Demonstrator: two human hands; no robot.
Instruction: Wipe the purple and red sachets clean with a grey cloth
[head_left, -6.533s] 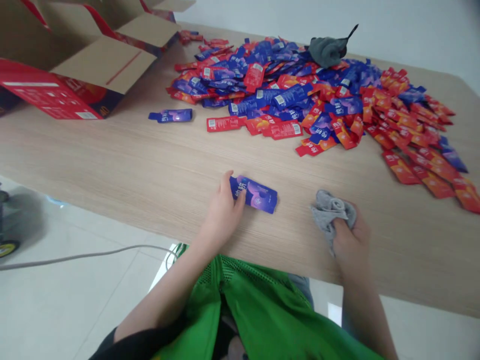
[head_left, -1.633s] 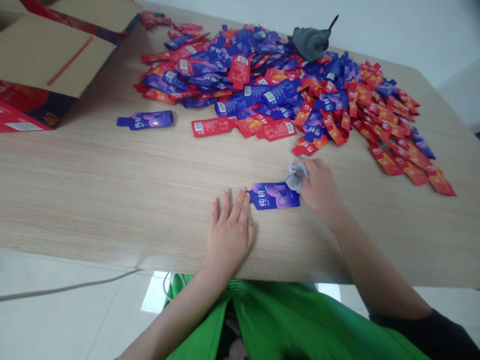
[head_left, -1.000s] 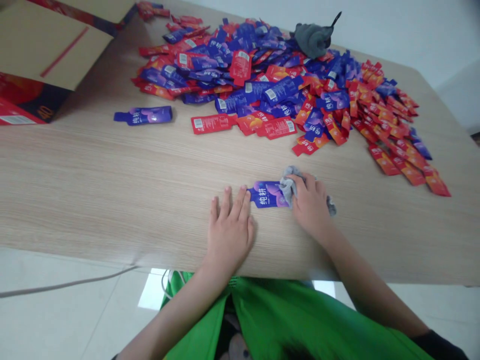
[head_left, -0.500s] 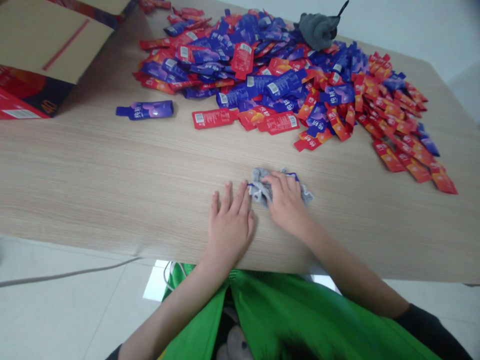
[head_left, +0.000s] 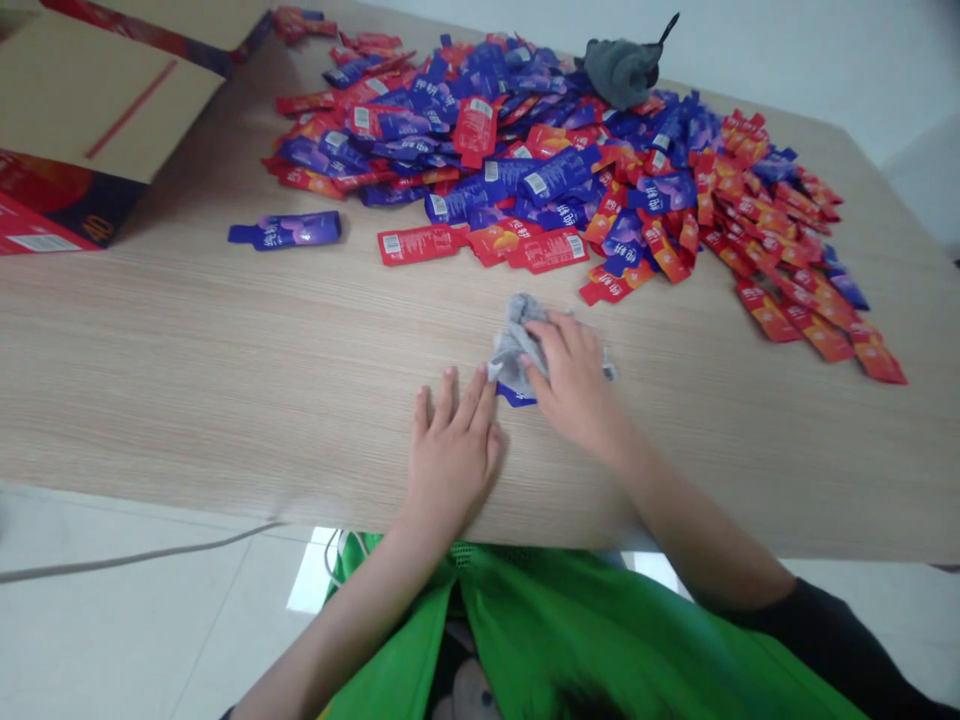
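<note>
My right hand (head_left: 574, 385) is closed on a crumpled grey cloth (head_left: 517, 345), pressing it down near the front of the table. Under the cloth lies a blue packet (head_left: 516, 396); only a corner of it shows, and the rest is covered. My left hand (head_left: 452, 450) rests flat on the tabletop with its fingers stretched out, its fingertips by the left edge of the packet and cloth. Whether they touch the packet I cannot tell for sure.
A big heap of red and blue packets (head_left: 480, 130) spreads over the back of the wooden table (head_left: 187, 400). One blue packet (head_left: 289, 231) lies apart at left, near an open cardboard box (head_left: 112, 90). A dark grey bundled cloth (head_left: 621, 72) sits on the heap.
My right hand has shifted the cloth slightly away from me, uncovering a blue packet corner on the near side. My left hand has stayed in nearly the same place.
</note>
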